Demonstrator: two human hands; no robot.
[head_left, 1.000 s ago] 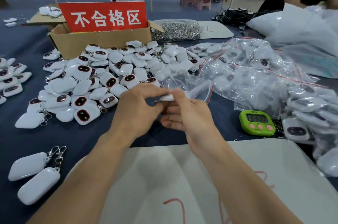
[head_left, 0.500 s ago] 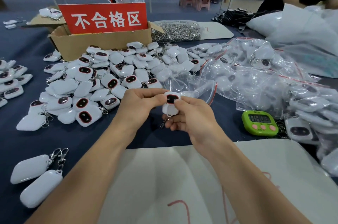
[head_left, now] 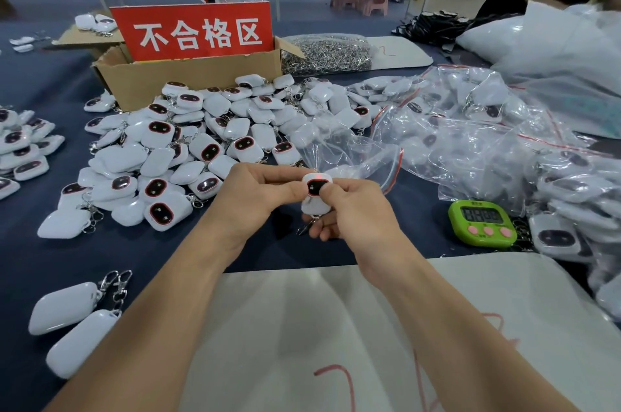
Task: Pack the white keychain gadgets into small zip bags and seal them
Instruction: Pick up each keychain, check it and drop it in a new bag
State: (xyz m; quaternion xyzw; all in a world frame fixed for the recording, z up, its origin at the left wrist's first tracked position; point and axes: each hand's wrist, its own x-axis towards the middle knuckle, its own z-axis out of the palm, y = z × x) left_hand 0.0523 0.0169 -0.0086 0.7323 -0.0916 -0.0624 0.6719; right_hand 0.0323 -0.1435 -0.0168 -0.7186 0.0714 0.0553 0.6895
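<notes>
L hand (head_left: 250, 198) & R hand (head_left: 354, 211) fingers (head_left: 285, 180) pinch one keychain gadget (head_left: 314, 206), now turned face-up, screen lit, just in front of the zip bag (head_left: 364, 159): prob. a check, not bagged yet.

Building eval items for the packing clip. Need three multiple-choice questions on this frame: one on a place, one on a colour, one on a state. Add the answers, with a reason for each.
1. Where does the green timer sit?
A. On the floor
B. On the dark cloth, to the right of the right hand
C. Hanging from a hook

2. What colour is the sign standing in the cardboard box?
A. Yellow with black characters
B. Blue with white characters
C. Red with white characters

3. What state is the gadget at the centre of the frame in?
A. Held off the table by the left hand and the right hand, dark face up
B. Lying sealed in a zip bag
C. Dropped in the box

Answers:
1 B: the timer rests flat on the cloth, past the right hand.
2 C: white characters on a red board.
3 A: both hands pinch it, with the right thumb on its face.
</notes>
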